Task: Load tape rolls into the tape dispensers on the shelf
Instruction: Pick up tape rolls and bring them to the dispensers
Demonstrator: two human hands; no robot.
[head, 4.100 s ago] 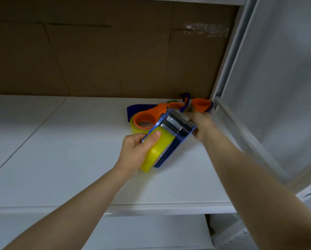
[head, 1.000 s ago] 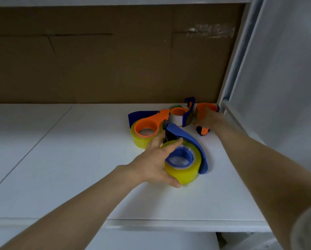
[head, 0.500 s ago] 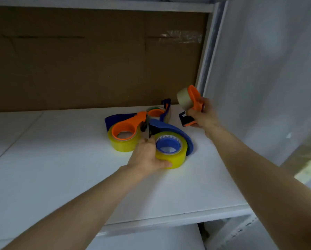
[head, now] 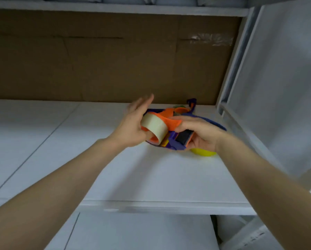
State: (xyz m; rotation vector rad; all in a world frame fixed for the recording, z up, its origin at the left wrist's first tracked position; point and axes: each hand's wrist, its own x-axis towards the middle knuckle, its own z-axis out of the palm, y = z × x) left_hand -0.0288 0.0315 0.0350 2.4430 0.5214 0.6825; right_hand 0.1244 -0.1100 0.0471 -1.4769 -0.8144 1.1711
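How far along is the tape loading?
Seemingly done: the yellow roll in a blue dispenser on the shelf. In hand: the right hand grips an orange dispenser; the left hand presses a pale roll on it. Dispensers behind: cannot tell.

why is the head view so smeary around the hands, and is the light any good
Head view: motion blur smears the left hand at its straight fingers and softens the tape roll on the orange dispenser the right hand grips; light is dim and flat, cardboard back dark, glare only on its clear tape patch; the wide lens tilts the shelf post.
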